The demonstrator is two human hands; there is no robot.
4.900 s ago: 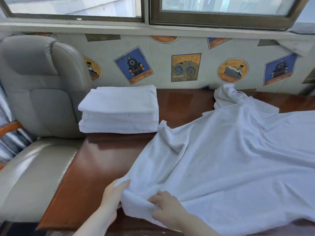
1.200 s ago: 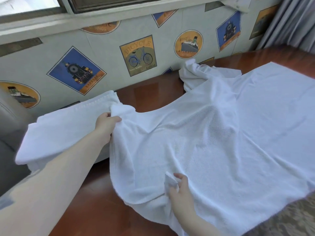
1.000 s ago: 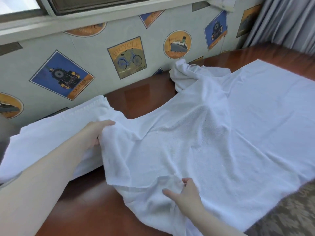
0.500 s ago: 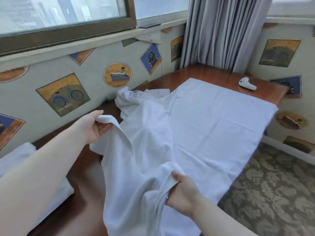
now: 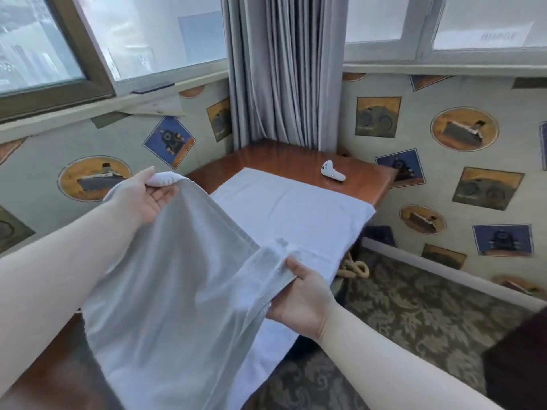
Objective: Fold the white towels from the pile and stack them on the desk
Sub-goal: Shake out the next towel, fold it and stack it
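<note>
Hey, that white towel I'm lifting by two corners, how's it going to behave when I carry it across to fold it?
Likely floppy: the white towel sags in a drape between the left hand and right hand. Its far end lies flat on the desk, so it will probably drag along. The looped terry surface looks grippy, so a pinch at each corner should hold.

A lived-in room, a bedroom or hotel room by the look of it — a polished wooden desk (image 5: 296, 161) fitted into a corner under windows (image 5: 142, 34), grey pleated curtains (image 5: 284, 69) hanging in the corner, wallpaper (image 5: 444, 179) printed with trains, ships and bicycles, and a floral-patterned carpet (image 5: 414, 315).
</note>
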